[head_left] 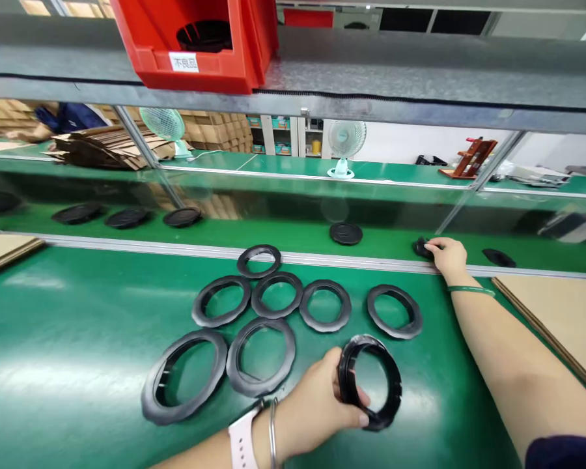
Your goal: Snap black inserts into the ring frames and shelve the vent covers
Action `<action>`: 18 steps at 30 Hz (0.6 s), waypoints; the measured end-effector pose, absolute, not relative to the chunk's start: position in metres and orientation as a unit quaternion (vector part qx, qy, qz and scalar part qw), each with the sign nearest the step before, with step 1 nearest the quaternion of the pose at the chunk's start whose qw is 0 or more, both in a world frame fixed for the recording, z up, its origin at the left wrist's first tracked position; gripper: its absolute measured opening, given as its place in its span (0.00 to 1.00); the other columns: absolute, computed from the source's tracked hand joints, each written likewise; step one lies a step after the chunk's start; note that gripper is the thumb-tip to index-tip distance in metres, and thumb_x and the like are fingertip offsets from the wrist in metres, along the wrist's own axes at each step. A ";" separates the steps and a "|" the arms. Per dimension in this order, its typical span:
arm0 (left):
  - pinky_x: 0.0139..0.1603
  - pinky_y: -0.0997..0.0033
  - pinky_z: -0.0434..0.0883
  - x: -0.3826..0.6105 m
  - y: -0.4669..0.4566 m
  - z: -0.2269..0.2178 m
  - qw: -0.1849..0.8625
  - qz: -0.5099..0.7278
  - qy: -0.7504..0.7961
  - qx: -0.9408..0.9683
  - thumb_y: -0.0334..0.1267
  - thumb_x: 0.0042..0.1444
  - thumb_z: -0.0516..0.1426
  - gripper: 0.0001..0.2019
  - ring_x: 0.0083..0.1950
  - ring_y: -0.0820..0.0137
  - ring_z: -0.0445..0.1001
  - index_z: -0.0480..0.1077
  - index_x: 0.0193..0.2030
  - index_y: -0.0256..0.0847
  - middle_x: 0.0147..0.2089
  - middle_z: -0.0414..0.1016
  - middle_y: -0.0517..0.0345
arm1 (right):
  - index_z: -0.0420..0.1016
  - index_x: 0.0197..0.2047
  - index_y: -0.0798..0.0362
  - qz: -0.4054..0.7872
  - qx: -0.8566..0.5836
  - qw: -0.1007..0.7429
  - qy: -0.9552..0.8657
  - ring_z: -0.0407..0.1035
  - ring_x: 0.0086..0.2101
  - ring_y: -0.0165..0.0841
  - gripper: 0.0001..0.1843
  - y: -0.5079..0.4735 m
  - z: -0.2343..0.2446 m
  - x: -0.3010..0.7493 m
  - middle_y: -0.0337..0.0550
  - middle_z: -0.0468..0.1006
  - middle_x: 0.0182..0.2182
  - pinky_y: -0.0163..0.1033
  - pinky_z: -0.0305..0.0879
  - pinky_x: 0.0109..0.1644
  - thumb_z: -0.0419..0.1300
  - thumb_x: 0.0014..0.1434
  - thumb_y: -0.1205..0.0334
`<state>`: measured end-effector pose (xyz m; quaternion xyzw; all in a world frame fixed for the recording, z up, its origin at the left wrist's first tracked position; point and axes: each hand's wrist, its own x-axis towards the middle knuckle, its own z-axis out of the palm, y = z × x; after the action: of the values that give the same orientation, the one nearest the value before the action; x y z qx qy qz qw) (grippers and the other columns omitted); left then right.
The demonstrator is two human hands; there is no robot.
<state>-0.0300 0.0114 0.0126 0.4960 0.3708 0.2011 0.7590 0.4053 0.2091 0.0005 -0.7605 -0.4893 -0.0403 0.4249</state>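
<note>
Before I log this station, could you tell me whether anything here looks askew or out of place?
Nothing looks damaged or spilled. The black rings lie flat on the green table; only the ring in the left hand is tilted.

We see a green bench (53,339) under a grey shelf (420,71), a red bin (195,45) on that shelf, two small fans (344,143) beyond it, stacked cardboard (102,150) far left, white wall (400,143) behind, bright overhead glare.

Bright overhead light; soft glare on the green table (68,339); edges bowed; far background slightly soft.
</note>
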 end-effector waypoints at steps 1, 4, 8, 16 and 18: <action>0.44 0.60 0.74 -0.030 0.013 0.013 0.752 0.207 0.375 0.502 0.29 0.41 0.67 0.23 0.44 0.58 0.79 0.61 0.41 0.43 0.41 0.81 0.55 | 0.77 0.25 0.54 -0.055 -0.746 0.437 -0.500 0.70 0.42 0.46 0.07 0.203 0.002 0.395 0.51 0.78 0.35 0.52 0.62 0.55 0.67 0.53 0.71; 0.46 0.61 0.74 -0.031 0.018 0.013 0.722 0.220 0.393 0.525 0.30 0.44 0.67 0.22 0.45 0.59 0.79 0.60 0.42 0.42 0.42 0.81 0.51 | 0.80 0.30 0.54 -0.079 -0.706 0.458 -0.535 0.68 0.47 0.43 0.04 0.171 0.004 0.357 0.47 0.78 0.37 0.48 0.58 0.61 0.68 0.55 0.70; 0.48 0.62 0.74 -0.030 0.024 0.011 0.701 0.209 0.417 0.539 0.31 0.46 0.67 0.24 0.46 0.61 0.80 0.59 0.45 0.41 0.44 0.81 0.48 | 0.81 0.34 0.51 -0.045 -0.605 0.499 -0.619 0.69 0.41 0.39 0.02 0.107 0.015 0.285 0.41 0.75 0.33 0.44 0.65 0.52 0.69 0.59 0.64; 0.50 0.60 0.77 -0.026 0.026 0.013 0.679 0.249 0.456 0.518 0.36 0.45 0.71 0.33 0.48 0.60 0.80 0.60 0.55 0.41 0.43 0.79 0.54 | 0.77 0.38 0.53 0.130 -0.372 0.495 -0.775 0.66 0.32 0.35 0.08 0.027 0.034 0.194 0.41 0.71 0.30 0.40 0.63 0.35 0.61 0.71 0.61; 0.52 0.61 0.76 -0.026 0.026 0.012 0.673 0.253 0.465 0.517 0.36 0.46 0.70 0.35 0.50 0.60 0.79 0.60 0.59 0.41 0.48 0.78 0.53 | 0.76 0.39 0.53 0.120 -0.373 0.467 -0.792 0.66 0.32 0.35 0.10 0.026 0.024 0.192 0.42 0.71 0.30 0.40 0.63 0.35 0.58 0.73 0.60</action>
<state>-0.0262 0.0256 0.0121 0.5166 0.4649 0.2534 0.6729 0.1922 0.0258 0.0244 -0.3735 -0.7923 0.1197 0.4674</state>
